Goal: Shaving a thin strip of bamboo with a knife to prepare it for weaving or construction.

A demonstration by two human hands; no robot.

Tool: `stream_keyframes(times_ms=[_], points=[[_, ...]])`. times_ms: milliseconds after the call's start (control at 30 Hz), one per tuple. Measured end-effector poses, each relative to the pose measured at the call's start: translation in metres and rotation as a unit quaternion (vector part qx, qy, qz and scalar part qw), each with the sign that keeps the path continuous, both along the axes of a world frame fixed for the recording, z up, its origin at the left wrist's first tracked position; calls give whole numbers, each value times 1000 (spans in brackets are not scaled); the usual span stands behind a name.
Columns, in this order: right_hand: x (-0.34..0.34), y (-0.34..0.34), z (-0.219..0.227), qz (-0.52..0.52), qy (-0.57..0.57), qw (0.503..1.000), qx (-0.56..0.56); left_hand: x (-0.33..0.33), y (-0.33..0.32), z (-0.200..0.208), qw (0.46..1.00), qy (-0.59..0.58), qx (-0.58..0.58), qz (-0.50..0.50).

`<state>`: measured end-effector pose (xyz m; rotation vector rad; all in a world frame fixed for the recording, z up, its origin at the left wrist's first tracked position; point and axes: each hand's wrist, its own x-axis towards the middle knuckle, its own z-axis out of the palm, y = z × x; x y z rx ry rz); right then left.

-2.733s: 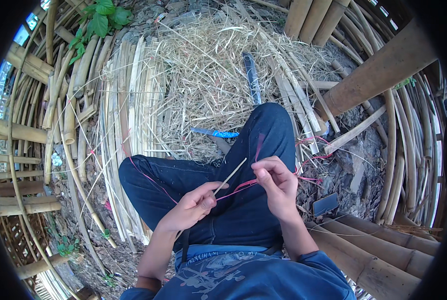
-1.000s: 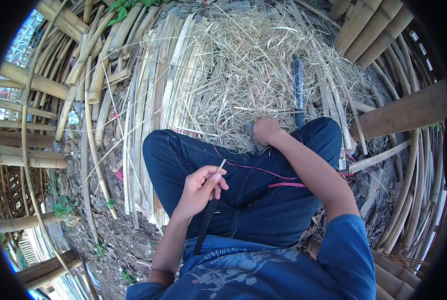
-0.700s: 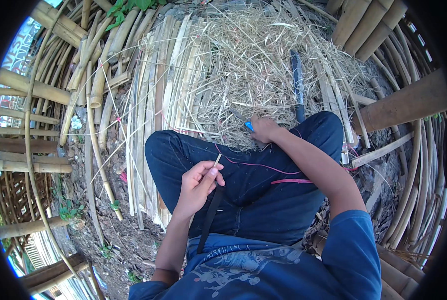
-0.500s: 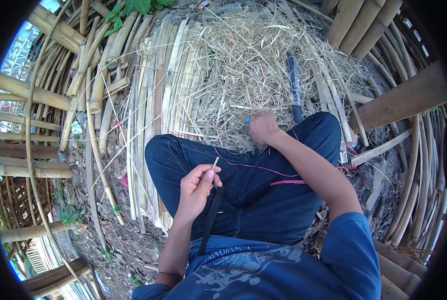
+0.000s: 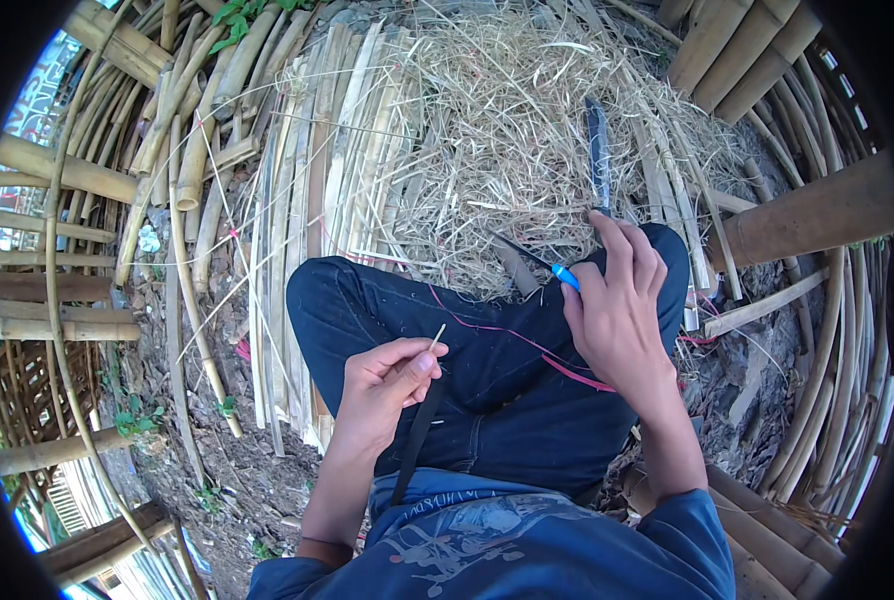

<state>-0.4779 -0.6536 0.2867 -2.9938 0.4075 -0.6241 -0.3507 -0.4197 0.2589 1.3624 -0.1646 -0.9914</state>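
A short, thin bamboo sliver (image 5: 438, 336) points up from my left hand (image 5: 392, 385), pinched between thumb and forefinger over my lap. My right hand (image 5: 622, 325) is above my right thigh, with a small knife (image 5: 565, 276) held by its blue handle between thumb and forefinger. The knife's slim dark blade points away to the left; the other fingers reach forward. Just beyond those fingertips a long dark machete (image 5: 598, 150) lies on the pile of bamboo shavings (image 5: 507, 130), its handle end partly hidden by the fingers.
Split bamboo slats (image 5: 352, 150) lie left of the shavings. Pink twine (image 5: 577, 376) trails across my dark trousers. A thick bamboo pole (image 5: 812, 210) juts in from the right, and bamboo poles (image 5: 77, 170) stand stacked along the left. A black strap (image 5: 417, 440) hangs over my lap.
My right hand has moved right and back from the shavings to above my thigh, carrying the blue-handled knife, its fingers now extended. The left hand has barely moved, still pinching the sliver.
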Motion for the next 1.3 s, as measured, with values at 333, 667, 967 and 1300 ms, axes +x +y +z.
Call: stream_keyframes(times_ms=[333, 667, 967, 1300], points=[[-20, 54, -20, 22, -40, 804, 593, -16, -11, 7, 998, -59, 1, -19], [-8, 73, -25, 86, -73, 921, 374, -25, -3, 5, 980, -186, 53, -46], [-9, 71, -49, 95, -98, 960, 244, -30, -1, 12, 994, -90, 51, -36], [-14, 59, -52, 59, -48, 988, 131, -22, 7, 18, 995, 81, 51, 4]])
